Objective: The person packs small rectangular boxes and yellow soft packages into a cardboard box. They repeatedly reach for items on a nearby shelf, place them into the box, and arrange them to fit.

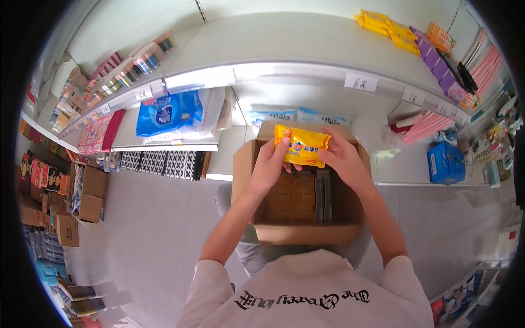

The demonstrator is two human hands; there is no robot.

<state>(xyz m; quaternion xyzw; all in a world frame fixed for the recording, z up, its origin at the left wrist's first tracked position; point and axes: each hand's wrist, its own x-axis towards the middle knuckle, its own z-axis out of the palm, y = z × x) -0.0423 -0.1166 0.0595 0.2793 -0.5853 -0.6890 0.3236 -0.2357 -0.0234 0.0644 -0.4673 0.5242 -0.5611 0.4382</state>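
Note:
A yellow wrapped soap bar (303,146) with printed writing is held up between my two hands. My left hand (268,162) grips its left end, thumb across the front. At the right end, the fingers and thumb of my right hand (343,158) close on the wrapper's edge. Directly beneath is an open cardboard box (307,234) with its flaps spread. Inside it lie brownish-yellow packs (290,199) on the left and a few narrow dark grey packs (323,197) standing beside them. My hands and the soap hide the box's far part.
A long white shelf (262,41) with price tags spans the view beyond the box. It holds yellow packets (387,28) and purple boxes (434,61) at right. Below are a blue plastic pack (170,112) and a blue box (446,163). Cardboard cartons (91,192) line the left.

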